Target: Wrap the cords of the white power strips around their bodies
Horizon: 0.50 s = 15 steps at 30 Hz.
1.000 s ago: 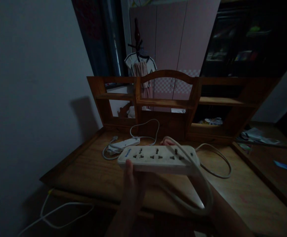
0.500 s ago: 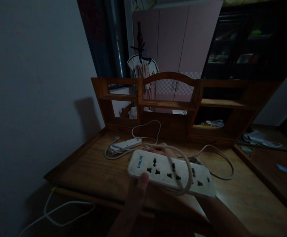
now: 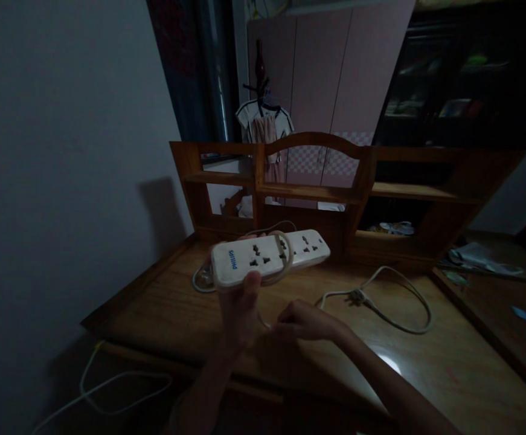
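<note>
White power strip (image 3: pixel 269 254) is clamped in the left hand (image 3: pixel 238 311). The right hand (image 3: pixel 305 321) has fingers closed around a cord (image 3: pixel 335 293).

Philips power strip (image 3: pixel 269 255): left hand (image 3: pixel 240 311), above desk (image 3: pixel 163 302)
Plug (image 3: pixel 357 296): on desk, right of right hand (image 3: pixel 305 320)
Hutch (image 3: pixel 312 192): desk's rear
Wardrobe (image 3: pixel 317 72): behind hutch

On the wooden desk (image 3: pixel 163 302) lie a plug (image 3: pixel 357 296) and looped cable (image 3: pixel 430 312).

Pwr strip (image 3: pixel 269 257) in L hand (image 3: pixel 239 311), wd desk (image 3: pixel 167 296)
</note>
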Tool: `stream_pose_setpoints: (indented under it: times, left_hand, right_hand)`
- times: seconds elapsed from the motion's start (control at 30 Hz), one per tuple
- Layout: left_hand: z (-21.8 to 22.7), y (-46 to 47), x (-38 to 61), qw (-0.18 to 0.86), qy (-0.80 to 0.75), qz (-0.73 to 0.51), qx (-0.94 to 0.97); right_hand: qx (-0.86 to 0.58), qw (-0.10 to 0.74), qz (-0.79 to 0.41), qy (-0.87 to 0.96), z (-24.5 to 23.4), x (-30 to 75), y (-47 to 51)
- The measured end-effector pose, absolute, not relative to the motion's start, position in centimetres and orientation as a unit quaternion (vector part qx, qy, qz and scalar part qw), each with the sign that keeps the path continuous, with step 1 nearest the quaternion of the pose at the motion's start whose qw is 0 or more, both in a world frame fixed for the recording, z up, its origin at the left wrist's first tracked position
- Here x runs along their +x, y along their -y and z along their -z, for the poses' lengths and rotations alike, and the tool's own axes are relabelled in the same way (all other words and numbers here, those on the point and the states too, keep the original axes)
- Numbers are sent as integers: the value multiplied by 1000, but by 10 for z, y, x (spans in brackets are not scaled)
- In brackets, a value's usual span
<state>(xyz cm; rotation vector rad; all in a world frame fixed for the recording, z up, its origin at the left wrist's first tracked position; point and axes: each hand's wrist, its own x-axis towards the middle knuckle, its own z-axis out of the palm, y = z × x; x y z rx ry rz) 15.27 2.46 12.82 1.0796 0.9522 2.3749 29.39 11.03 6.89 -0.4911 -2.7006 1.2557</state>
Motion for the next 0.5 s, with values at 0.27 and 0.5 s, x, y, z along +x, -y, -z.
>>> stream_pose_setpoints:
  times: [0.27, 0.5]
  left_hand:
    - [-122, -46, 127, 152, -359, -764, 513]
    - [-93, -26, 120, 296, -414, -645, 570]
  right_hand:
    - [-198, 136, -200, 950, -110, 348, -44]
    - [-175, 308, -128, 926, -153, 378, -58]
